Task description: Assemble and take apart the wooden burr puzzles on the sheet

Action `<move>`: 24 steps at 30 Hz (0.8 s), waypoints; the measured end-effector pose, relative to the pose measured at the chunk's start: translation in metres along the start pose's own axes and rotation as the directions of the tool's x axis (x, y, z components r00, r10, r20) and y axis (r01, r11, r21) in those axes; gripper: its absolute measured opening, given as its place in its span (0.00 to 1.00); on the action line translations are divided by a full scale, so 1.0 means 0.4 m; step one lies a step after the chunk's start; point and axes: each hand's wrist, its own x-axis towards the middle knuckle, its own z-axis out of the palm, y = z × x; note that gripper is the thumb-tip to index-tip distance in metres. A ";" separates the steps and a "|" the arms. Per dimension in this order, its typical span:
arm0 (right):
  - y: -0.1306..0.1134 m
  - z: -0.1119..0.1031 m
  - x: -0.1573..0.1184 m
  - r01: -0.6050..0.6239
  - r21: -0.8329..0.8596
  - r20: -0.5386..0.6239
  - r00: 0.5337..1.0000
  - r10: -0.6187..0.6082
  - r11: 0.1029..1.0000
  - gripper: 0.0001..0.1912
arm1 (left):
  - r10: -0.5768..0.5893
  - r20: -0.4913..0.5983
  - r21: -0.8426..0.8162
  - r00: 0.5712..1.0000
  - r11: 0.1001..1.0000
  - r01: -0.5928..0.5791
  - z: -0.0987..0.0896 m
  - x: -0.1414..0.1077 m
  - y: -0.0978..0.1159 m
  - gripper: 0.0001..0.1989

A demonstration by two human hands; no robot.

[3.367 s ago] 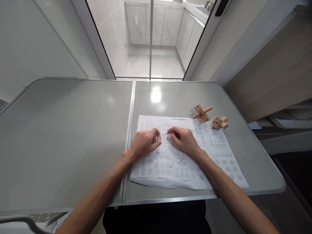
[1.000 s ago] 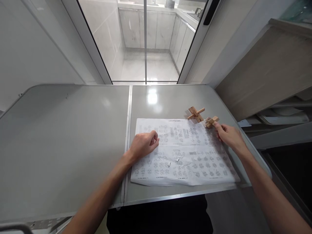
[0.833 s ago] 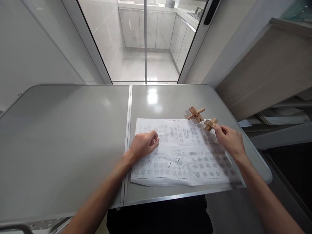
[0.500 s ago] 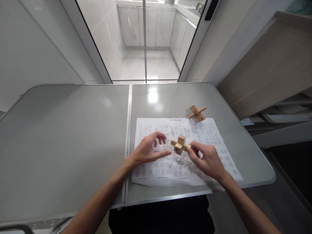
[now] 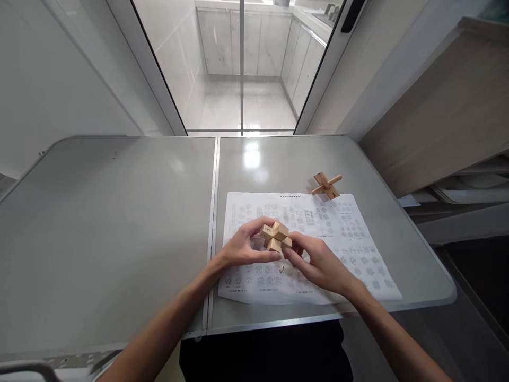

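A light wooden burr puzzle, with short square bars crossing one another, is held above the printed sheet. My left hand grips it from the left, fingers behind and thumb along the lower front. From the right, my right hand pinches the end of a bar between thumb and fingers. A dark mark shows on the bar end facing left. The sheet beneath carries rows of small printed diagrams, and my hands cover part of it.
A second wooden puzzle, a flat cross with a round stick through it, lies by the sheet's far right edge. The grey folding table has a seam left of the sheet. Shelves stand at the right, and glass doors are beyond.
The burr puzzle has moved left and turned. My left hand, open beside it before, has closed on it. My right hand has moved left with it, and the view has shifted slightly.
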 end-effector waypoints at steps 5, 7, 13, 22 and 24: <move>0.016 0.013 -0.005 -0.031 -0.050 -0.013 0.999 0.030 0.998 0.11 | 0.022 -0.019 0.097 1.000 0.995 -0.020 0.014 -0.001 0.007 0.26; 0.026 0.026 -0.007 -0.026 -0.068 -0.067 0.998 0.022 0.997 0.09 | 0.035 -0.062 0.138 0.997 0.990 -0.026 0.019 -0.002 0.005 0.27; 0.044 0.071 -0.008 0.000 -0.102 -0.207 0.978 -0.021 0.995 0.07 | 0.080 -0.145 0.224 0.986 0.973 -0.046 0.023 -0.005 -0.008 0.30; 0.053 0.109 0.007 0.004 -0.145 -0.404 0.913 -0.063 0.989 0.11 | 0.089 -0.269 0.267 0.959 0.964 -0.014 0.036 -0.007 -0.012 0.28; 0.047 0.089 0.013 -0.006 0.014 -0.291 0.957 0.010 1.000 0.12 | 0.088 -0.272 0.255 0.958 0.967 -0.016 0.038 -0.006 -0.011 0.28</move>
